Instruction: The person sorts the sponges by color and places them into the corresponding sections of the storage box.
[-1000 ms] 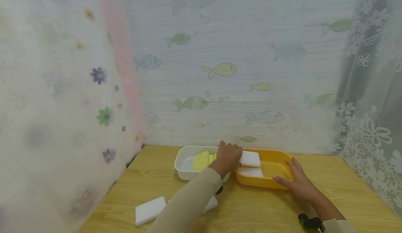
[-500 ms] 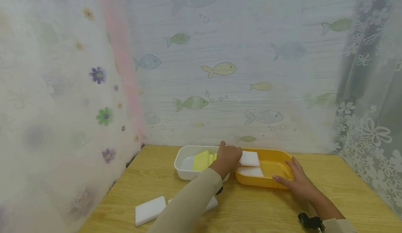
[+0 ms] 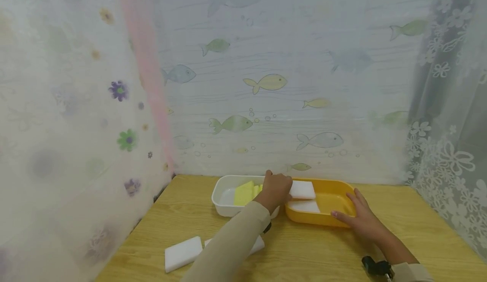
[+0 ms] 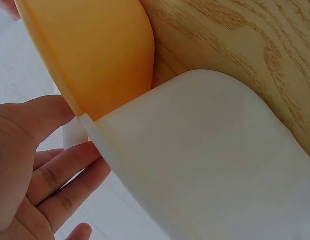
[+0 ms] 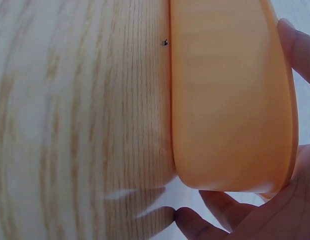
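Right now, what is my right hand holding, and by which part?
Your right hand holds the yellow tray by its right end, at the rim.

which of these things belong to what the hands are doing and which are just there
Part of the job, it seems:
left hand, pinching the upper white pad
right hand, on the orange tray
lower white pad
white tray
yellow pieces
probably the loose white pads

Just there:
fish-print curtain
wooden table
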The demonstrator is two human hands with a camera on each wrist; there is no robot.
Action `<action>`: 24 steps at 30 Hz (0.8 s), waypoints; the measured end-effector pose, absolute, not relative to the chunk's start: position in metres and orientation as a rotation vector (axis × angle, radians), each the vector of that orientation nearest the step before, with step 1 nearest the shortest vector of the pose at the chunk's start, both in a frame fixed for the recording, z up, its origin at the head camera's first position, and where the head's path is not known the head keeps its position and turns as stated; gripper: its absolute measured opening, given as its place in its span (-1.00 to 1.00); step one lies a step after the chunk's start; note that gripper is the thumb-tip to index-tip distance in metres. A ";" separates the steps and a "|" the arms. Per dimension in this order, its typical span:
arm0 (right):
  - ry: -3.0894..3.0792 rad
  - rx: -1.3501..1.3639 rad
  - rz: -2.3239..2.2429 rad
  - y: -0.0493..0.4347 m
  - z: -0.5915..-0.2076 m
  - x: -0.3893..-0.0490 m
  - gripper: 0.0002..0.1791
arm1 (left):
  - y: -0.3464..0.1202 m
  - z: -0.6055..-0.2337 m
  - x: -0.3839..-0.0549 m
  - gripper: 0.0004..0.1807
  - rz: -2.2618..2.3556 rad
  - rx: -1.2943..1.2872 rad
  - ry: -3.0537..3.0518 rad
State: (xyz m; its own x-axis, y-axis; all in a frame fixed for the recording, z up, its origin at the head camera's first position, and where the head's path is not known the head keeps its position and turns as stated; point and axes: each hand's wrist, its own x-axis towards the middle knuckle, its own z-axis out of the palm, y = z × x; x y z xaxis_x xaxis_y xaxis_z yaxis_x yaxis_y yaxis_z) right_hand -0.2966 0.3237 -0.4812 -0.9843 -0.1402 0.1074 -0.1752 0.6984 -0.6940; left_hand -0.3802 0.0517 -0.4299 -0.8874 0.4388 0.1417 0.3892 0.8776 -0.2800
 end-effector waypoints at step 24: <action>-2.852 0.271 1.155 0.322 -0.481 -0.296 0.14 | 0.045 -0.422 -0.374 -0.66 0.302 -0.696 -2.847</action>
